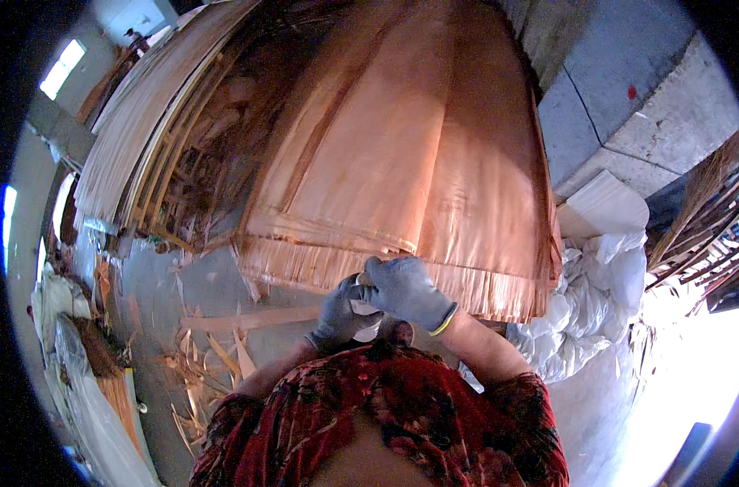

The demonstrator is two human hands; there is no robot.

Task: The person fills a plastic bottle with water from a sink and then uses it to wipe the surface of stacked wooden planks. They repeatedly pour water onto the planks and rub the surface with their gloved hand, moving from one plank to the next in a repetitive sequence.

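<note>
A thick stack of thin reddish-brown wood veneer sheets [402, 154] lies in front of me, its frayed near edge facing me. Both my hands wear grey gloves. My right hand [406, 290] is closed at the near edge of the stack, fingers curled over something small and pale. My left hand [341, 312] sits just under it, holding a white roll, seemingly tape [368, 325], mostly hidden by the gloves. My red flowered shirt fills the bottom of the view.
A second pile of veneer and wooden slats [158, 122] stands at the left. Splinters and veneer scraps [203, 357] litter the concrete floor. White plastic sacks [596, 300] lie at the right, beside a slatted wooden frame [710, 235].
</note>
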